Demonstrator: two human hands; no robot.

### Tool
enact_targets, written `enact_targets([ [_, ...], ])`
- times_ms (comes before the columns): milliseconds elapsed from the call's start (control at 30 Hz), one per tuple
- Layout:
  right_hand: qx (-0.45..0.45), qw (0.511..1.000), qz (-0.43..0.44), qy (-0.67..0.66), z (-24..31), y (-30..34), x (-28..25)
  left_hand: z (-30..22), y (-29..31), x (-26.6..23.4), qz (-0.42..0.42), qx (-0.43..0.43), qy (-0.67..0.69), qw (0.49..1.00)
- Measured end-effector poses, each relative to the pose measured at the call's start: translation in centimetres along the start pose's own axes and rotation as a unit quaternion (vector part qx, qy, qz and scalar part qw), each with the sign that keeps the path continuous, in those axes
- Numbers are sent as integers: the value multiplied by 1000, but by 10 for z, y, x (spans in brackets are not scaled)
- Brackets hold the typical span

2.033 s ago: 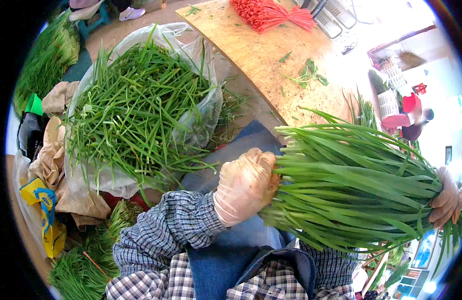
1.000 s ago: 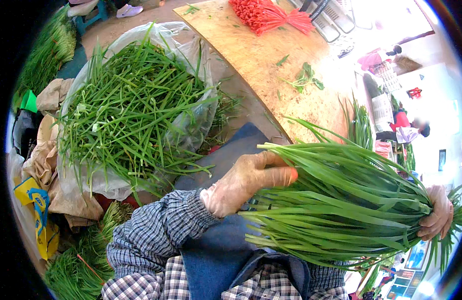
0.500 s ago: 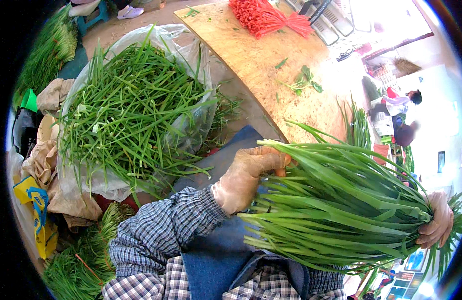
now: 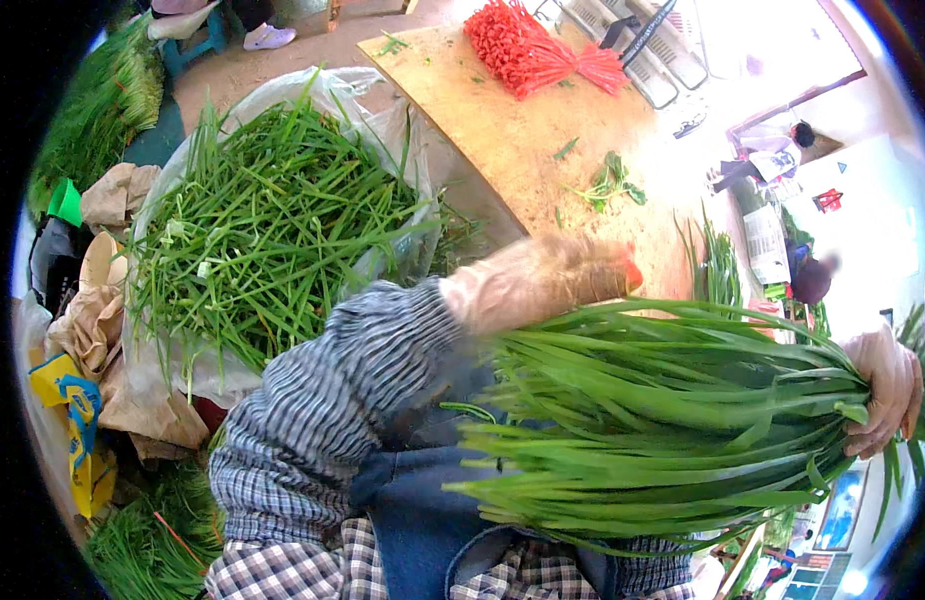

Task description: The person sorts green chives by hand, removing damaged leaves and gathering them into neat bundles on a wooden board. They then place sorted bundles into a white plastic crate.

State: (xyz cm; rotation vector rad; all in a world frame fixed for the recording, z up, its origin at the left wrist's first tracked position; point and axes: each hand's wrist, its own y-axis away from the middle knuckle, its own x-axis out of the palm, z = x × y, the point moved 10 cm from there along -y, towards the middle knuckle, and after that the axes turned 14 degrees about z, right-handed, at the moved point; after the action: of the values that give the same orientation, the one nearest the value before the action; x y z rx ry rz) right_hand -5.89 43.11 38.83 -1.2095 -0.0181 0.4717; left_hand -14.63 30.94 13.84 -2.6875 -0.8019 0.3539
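A thick bunch of garlic chives (image 4: pixel 662 410) lies across in front of me, pale cut ends toward the left. My right hand (image 4: pixel 884 388) is wrapped round the bunch toward its leafy end, at the far right. My left hand (image 4: pixel 572 275) is above the upper edge of the bunch, near the table edge. It is smeared by motion, so I cannot make out whether its fingers hold anything. Left of it stands a clear plastic bag (image 4: pixel 172 375) heaped with loose chive trimmings (image 4: pixel 282 220).
The wooden table (image 4: pixel 462 110) carries red ties (image 4: pixel 527 50), leaf scraps (image 4: pixel 612 182) and more chives (image 4: pixel 719 265). Grey crates (image 4: pixel 672 55) stand behind. Chive piles (image 4: pixel 97 120) lie at left, near brown sacking (image 4: pixel 92 325) and a yellow-blue bag (image 4: pixel 77 430). Other people are in the background.
My left hand has moved right and up from the cut ends to above the bunch. My right hand still grips the bunch, slightly higher. The view has shifted a little.
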Motion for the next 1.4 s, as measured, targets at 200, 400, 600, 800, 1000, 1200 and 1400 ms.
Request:
enact_targets([
  [200,-13,994,-91,62,25,56,-40,58,7,94,122,-78,612,778],
  [400,-53,995,-4,79,62,96,-26,85,-21,-19,-144,-205,7,968],
  [600,28,997,78,10,61,95,-15,73,-87,-67,-252,-118,-647,710],
  [800,6,996,62,60,72,117,-24,70,12,-62,-248,-158,-662,689],
  [1000,-17,998,32,44,55,125,-54,-25,195,-78,-324,-390,-705,496],
  [1200,-87,991,-44,89,50,122,-80,25,22,-55,-130,-125,-95,979],
  [1400,-49,978,-182,83,52,164,-120,112,-10,33,74,-131,515,844],
])
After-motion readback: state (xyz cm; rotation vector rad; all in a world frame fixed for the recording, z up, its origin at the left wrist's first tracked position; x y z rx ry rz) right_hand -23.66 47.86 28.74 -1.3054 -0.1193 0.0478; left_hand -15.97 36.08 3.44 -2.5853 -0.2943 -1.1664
